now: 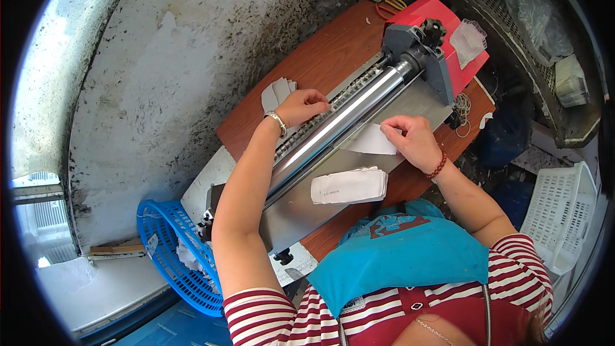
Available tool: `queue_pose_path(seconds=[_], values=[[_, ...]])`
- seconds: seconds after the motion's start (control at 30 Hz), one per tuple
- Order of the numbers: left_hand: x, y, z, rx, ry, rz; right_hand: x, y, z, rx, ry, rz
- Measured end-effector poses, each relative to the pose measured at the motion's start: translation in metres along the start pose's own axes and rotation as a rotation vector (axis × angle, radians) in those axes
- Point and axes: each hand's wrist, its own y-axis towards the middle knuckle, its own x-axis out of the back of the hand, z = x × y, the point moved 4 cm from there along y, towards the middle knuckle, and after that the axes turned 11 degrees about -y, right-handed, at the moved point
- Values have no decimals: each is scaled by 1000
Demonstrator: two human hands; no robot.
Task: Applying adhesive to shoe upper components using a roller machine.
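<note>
On the far left, a blue plastic lattice basket point(154, 221) leans beyond the desk's left end, crumpled white pieces point(187, 256) inside. By the far edge of the brown wood-topped desk point(333, 48), a small white pile point(274, 93); just beside it comes the left hand point(306, 107), fingers curled over the far side of a long, shiny metal roller point(346, 115); can't tell whether it grips anything. Next, nearer the body and between the hands sideways, a neat stack of white rectangular pieces point(346, 187) on the flat grey metal plate point(282, 221). And here's the thin white sheet point(375, 143), on the roller's near side, its right end pinched between thumb and fingers of the right hand point(413, 143), the left hand across the roller from it! Far right, a white plastic basket point(554, 214).
</note>
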Motion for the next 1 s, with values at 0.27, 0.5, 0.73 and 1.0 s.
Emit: queue_pose_path(seconds=[0.27, 0.5, 0.73, 1.0], values=[[13, 9, 0, -132, 122, -99, -2, -13, 17, 258, -169, -19], [83, 5, 18, -257, 153, -571, -27, -42, 39, 650, -329, 94], [117, -14, 34, -152, 623, -996, -29, -50, 39, 774, -524, -67], [100, 13, 98, 252, 816, -307, -29, -45, 43, 690, -434, -68]])
